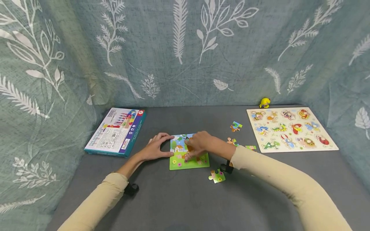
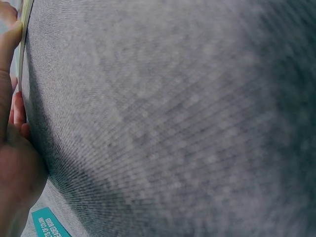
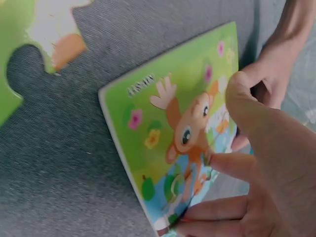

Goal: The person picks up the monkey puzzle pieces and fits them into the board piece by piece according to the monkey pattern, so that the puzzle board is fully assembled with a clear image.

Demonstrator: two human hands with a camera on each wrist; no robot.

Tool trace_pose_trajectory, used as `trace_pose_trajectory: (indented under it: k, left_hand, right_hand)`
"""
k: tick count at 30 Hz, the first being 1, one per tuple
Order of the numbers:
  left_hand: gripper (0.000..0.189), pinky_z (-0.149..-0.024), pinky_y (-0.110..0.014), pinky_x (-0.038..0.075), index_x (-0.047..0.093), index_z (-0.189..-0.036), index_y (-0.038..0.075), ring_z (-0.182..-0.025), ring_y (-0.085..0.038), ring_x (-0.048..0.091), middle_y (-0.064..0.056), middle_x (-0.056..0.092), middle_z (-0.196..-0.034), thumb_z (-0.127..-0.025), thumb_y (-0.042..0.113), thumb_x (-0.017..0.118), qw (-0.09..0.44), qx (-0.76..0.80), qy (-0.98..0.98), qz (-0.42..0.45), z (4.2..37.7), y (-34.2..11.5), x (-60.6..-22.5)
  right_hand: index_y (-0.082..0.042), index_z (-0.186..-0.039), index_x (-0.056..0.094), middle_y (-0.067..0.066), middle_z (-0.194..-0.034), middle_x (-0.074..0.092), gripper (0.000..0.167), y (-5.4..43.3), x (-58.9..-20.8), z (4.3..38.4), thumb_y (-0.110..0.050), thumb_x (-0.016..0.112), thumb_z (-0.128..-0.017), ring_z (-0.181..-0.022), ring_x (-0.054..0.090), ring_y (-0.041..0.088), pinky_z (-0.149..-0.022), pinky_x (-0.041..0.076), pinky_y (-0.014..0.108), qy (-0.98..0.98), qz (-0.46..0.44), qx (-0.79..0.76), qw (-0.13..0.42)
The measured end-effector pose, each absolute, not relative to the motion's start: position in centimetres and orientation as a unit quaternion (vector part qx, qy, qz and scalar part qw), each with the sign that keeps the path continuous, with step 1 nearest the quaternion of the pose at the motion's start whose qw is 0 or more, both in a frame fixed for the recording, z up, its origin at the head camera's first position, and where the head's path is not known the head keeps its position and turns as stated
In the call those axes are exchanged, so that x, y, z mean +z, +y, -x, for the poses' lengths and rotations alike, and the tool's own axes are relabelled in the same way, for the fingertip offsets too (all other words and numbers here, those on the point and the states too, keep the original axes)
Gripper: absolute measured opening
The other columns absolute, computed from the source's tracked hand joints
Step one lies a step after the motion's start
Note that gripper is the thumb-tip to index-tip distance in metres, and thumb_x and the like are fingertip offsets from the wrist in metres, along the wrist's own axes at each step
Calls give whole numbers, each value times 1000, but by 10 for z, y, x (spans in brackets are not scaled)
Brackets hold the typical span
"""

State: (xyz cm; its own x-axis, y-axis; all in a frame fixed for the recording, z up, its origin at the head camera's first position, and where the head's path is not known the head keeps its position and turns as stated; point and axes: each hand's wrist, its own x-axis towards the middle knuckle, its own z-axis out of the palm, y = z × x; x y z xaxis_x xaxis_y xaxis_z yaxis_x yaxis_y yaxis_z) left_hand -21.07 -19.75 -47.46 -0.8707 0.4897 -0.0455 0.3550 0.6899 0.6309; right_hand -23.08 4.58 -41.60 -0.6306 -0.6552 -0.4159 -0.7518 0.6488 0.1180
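A small picture puzzle board [image 1: 189,165] lies on the grey table, showing a brown monkey [image 3: 190,126], flowers and a house on green and blue. At its left edge rests my left hand [image 1: 157,148], thumb and forefinger spread apart and touching the border. Over the upper right part of the board, my right hand [image 1: 199,144] reaches down with its fingertips on the picture. The right wrist view has its thumb and fingers spread across the board. One loose jigsaw piece [image 1: 217,176] lies just off the board's lower right corner.
More loose pieces lie right of the board, including a blue and orange piece [image 1: 236,126] and a green one [image 1: 251,148]. A wooden insect board [image 1: 292,128] lies at the right, a yellow toy [image 1: 264,102] behind it. A flat box [image 1: 115,131] sits at the left.
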Motion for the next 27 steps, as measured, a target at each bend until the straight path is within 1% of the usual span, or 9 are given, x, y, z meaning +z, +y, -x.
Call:
trace_pose_trajectory:
  k: [3, 7, 10, 15, 19, 21, 25, 26, 27]
  left_hand:
    - [71, -92, -47, 26, 44, -146, 16, -124, -32, 38, -13, 39, -141, -84, 35, 74, 104, 315, 914, -234, 210, -198, -476]
    - [67, -93, -47, 26, 46, -145, 18, -124, -30, 38, -11, 40, -139, -86, 34, 73, 99, 320, 909, -246, 210, -198, -477]
    - [63, -95, -49, 26, 49, -143, 20, -125, -29, 38, -11, 41, -137, -87, 33, 72, 99, 322, 907, -252, 210, -198, -476]
    - [63, -95, -49, 26, 49, -144, 20, -125, -29, 37, -10, 41, -138, -86, 34, 73, 103, 322, 908, -249, 210, -199, -475]
    - [67, -95, -48, 26, 47, -145, 18, -126, -29, 38, -10, 41, -138, -85, 34, 73, 104, 318, 910, -245, 210, -198, -474]
    - [70, -94, -47, 26, 45, -146, 17, -127, -29, 37, -11, 41, -138, -85, 34, 74, 104, 316, 912, -241, 211, -198, -474]
    - [72, -93, -47, 26, 44, -147, 16, -127, -30, 37, -11, 41, -139, -84, 34, 74, 105, 315, 913, -238, 211, -198, -473]
    - [73, -94, -47, 26, 44, -147, 16, -127, -30, 37, -12, 41, -139, -84, 34, 74, 105, 315, 913, -238, 210, -198, -473]
    - [73, -94, -48, 26, 43, -147, 15, -127, -30, 37, -12, 40, -139, -84, 34, 74, 106, 315, 912, -238, 210, -198, -473]
  right_hand:
    - [-23, -146, 45, 8, -116, 69, 83, 44, -414, 234, -78, 44, -84, -96, 67, 25, -81, 53, 38, 886, 402, 143, 180]
    - [-24, -146, 46, 9, -114, 70, 80, 41, -412, 239, -76, 46, -85, -91, 67, 25, -79, 53, 38, 882, 404, 154, 189]
    - [-24, -145, 47, 8, -118, 69, 75, 39, -411, 242, -72, 48, -87, -95, 67, 24, -82, 53, 37, 878, 406, 159, 199]
    - [-26, -142, 52, 7, -116, 69, 62, 37, -411, 245, -61, 55, -90, -95, 66, 23, -83, 52, 37, 871, 418, 156, 205]
    - [-27, -138, 54, 6, -114, 67, 48, 39, -409, 248, -48, 56, -96, -93, 63, 22, -80, 51, 35, 870, 419, 140, 218]
    - [-28, -136, 55, 6, -112, 66, 40, 40, -408, 251, -41, 54, -98, -86, 59, 19, -76, 48, 32, 870, 417, 124, 232]
    - [-21, -140, 53, 6, -110, 69, 40, 42, -404, 259, -32, 52, -101, -68, 49, 12, -64, 38, 26, 870, 412, 87, 256]
    - [-20, -140, 53, 6, -111, 69, 41, 44, -403, 261, -30, 52, -101, -65, 45, 12, -62, 36, 26, 870, 412, 78, 259]
    - [-18, -142, 52, 6, -114, 70, 42, 45, -401, 262, -28, 52, -101, -63, 44, 11, -61, 35, 25, 870, 413, 70, 261]
